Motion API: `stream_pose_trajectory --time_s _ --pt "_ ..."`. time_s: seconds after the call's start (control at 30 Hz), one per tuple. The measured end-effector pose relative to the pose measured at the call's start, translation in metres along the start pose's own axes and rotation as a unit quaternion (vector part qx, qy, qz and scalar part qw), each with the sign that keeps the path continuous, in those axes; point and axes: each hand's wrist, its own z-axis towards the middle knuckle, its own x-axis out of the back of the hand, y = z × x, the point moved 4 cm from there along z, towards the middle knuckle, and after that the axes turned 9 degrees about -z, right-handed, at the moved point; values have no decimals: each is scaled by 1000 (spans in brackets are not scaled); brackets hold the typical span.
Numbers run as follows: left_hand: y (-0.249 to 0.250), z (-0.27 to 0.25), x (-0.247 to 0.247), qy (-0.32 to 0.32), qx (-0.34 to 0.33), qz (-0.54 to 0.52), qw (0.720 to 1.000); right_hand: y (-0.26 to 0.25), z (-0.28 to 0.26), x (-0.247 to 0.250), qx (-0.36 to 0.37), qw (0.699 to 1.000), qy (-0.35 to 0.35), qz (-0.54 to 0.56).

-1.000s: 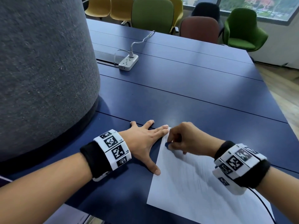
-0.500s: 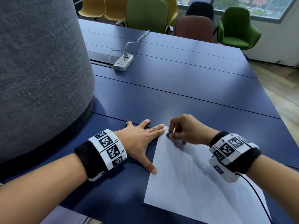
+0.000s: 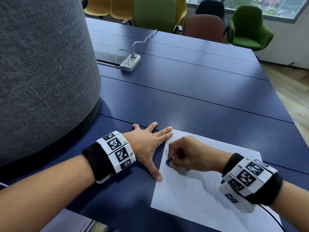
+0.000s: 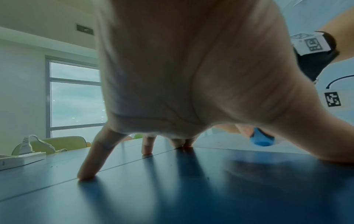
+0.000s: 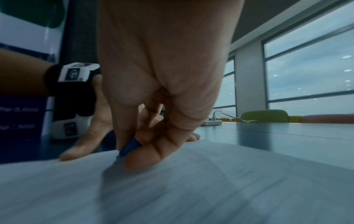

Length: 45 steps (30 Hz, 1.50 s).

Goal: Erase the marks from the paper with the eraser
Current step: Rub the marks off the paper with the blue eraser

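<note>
On the dark blue table point(image 3: 192, 101), close to its near edge, a white sheet of paper point(image 3: 192, 198) lies flat and slightly askew. The left hand point(image 3: 148, 143) is spread with straight fingers, palm down; the tips of two fingers rest on the paper's far left corner, the thumb touches its left edge, and the other fingertips press the bare tabletop beside it. In the left wrist view the palm arches above the surface, only the fingertips point(image 4: 86, 174) bearing on it. The right hand point(image 3: 189, 156) is bent at the knuckles over the sheet's upper left part, its thumb and curled fingers pinching a small blue eraser point(image 5: 129, 147), whose lower end meets the paper. The eraser looks smooth and block-like, though motion blur hides its exact shape. Faint grey lines cross the paper; they are too pale to read. Both wrists carry black bands with white blocks printed in black square codes. Left of the arms rises a broad rounded form covered in coarse grey fabric point(image 3: 41, 72). Farther back on the smooth, seamed tabletop sits a white power strip point(image 3: 130, 62) with a cable plugged in.
</note>
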Motion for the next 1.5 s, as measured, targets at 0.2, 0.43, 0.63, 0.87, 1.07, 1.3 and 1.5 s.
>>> stream_pose_trajectory --time_s 0.2,0.43,0.63,0.87,1.07,1.3,1.5 --pt "0 -1 0 5 -6 -4 1000 7 9 12 -24 998 64 -14" --pt "0 -1 0 4 -7 -12 1000 2 9 16 -15 998 49 -48" --pt "0 1 -1 -9 6 5 1000 -16 -8 -5 19 999 -29 -34" --pt "0 0 -2 -13 7 3 1000 -13 -8 -6 22 999 15 -41" --pt "0 0 -2 -16 8 1 1000 -8 -1 2 5 994 34 -104" --pt "0 0 -2 -21 10 1 1000 -23 -14 -16 54 993 -38 -102" --pt "0 0 -2 -18 10 -3 1000 -18 -9 -8 44 994 -5 -97"
